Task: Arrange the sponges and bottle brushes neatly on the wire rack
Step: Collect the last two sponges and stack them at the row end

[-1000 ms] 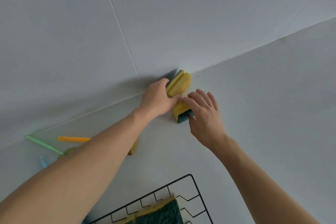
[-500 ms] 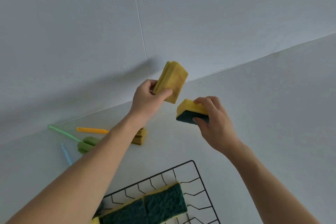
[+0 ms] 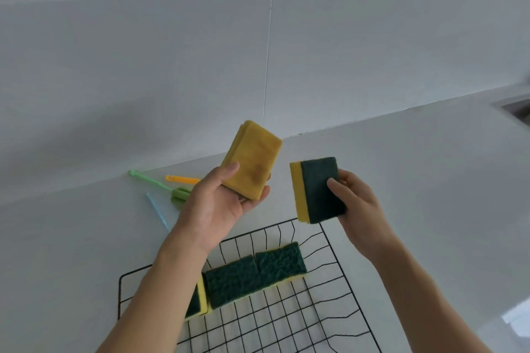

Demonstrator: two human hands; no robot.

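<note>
Black wire rack [image 3: 338, 289] sitting nearest, three green-topped sponges [image 3: 279, 264] lying in a row on it. Above it, left hand [image 3: 218, 206] gripping a yellow sponge [image 3: 252, 159]; right hand [image 3: 358, 206] pinching a yellow-and-green sponge [image 3: 318, 189]. Farther back, green bottle brush [image 3: 160, 185], blue [image 3: 157, 212] and orange handles [image 3: 182, 179] lying on the white counter [image 3: 401, 166].

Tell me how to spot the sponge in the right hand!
Find the black wire rack on the white counter. Just above its far corner, the right hand holds a rectangular yellow sponge with a dark green scrubbing side. Unlike the all-yellow sponge in the left hand, its green face shows.
</note>
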